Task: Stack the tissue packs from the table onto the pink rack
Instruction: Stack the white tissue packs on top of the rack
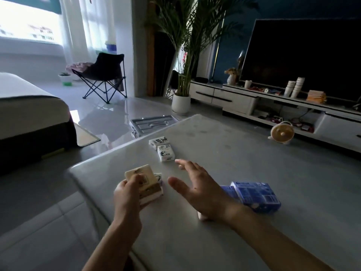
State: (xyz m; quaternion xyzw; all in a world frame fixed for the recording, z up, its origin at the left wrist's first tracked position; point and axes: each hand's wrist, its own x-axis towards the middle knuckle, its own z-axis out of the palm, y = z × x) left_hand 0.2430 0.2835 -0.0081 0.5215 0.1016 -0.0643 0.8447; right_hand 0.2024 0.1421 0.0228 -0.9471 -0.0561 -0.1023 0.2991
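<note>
Left hand (pixel 127 194) is gripping a tilted beige tissue pack (pixel 139 178) above a pile (pixel 154 192) on the bench (pixel 254 153). Right hand (pixel 197 184), fingers spread, is reaching toward the white packs (pixel 165 152). Likely risk: the tilted pack slipping and knocking the pile askew.

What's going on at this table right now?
A person is handling tissue packs on the grey table. The left hand grips a beige pack above a pile near the table's edge. The right hand, fingers straight, stretches toward two white packs farther out. Beside the right wrist lie blue packs.
</note>
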